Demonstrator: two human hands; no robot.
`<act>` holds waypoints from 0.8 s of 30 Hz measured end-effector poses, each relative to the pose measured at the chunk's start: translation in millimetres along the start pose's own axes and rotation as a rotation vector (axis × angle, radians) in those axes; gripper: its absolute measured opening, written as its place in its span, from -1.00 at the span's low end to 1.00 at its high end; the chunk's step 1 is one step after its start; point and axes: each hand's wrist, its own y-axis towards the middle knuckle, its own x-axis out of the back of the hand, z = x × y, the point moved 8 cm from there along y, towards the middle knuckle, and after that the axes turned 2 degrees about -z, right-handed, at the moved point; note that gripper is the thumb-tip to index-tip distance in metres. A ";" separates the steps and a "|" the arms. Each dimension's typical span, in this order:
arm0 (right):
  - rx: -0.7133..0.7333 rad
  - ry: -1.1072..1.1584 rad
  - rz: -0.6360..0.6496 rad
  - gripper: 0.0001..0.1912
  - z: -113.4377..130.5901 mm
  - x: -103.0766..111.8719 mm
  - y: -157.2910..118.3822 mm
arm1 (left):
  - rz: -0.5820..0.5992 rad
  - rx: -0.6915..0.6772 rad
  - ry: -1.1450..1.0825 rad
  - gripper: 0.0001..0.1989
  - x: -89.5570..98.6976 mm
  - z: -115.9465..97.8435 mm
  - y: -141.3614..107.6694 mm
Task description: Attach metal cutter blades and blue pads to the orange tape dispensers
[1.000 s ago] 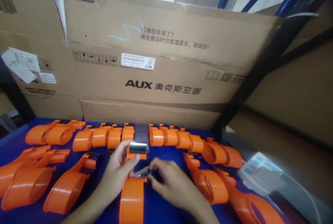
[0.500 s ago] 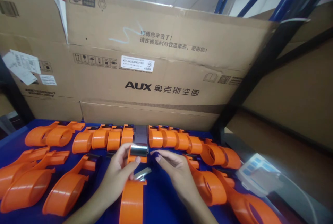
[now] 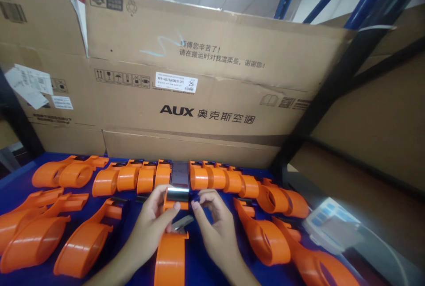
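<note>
My left hand (image 3: 154, 217) is closed around the head of an orange tape dispenser (image 3: 175, 206), its thumb on the orange plastic. A shiny serrated blade (image 3: 178, 194) crosses the top of that head. Just below lie a loose-looking metal piece (image 3: 182, 222) and an orange ring (image 3: 170, 257); whether the ring belongs to the held dispenser is not clear. Beside the blade on the right, my right hand (image 3: 215, 219) pinches a small dark blue piece (image 3: 195, 198) between thumb and fingers. Behind the blade is a dark grey flat part (image 3: 179, 173).
Several orange tape dispensers (image 3: 83, 246) lie on the blue surface (image 3: 133, 233) to the left, and more (image 3: 268, 241) to the right. A row of them (image 3: 199, 177) runs along the back, before a cardboard wall (image 3: 206, 144). A white device (image 3: 332, 224) stands at right.
My right hand has shifted slightly left, toward the blade, with the small blue piece, and its fingers have curled more. The left hand keeps its hold on the dispenser, almost unmoved.
</note>
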 end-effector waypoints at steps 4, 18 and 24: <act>0.123 -0.201 0.050 -0.82 10.8 -4.0 -5.6 | -0.001 0.025 -0.016 -0.65 -0.3 1.3 -1.7; 0.237 -0.278 0.233 -0.82 14.5 -13.7 -6.6 | -0.006 0.011 -0.003 -0.64 -0.3 1.7 -2.2; 0.276 -0.307 0.269 -0.83 14.7 -16.5 -8.6 | 0.008 -0.005 -0.007 -0.66 -1.5 4.7 -3.3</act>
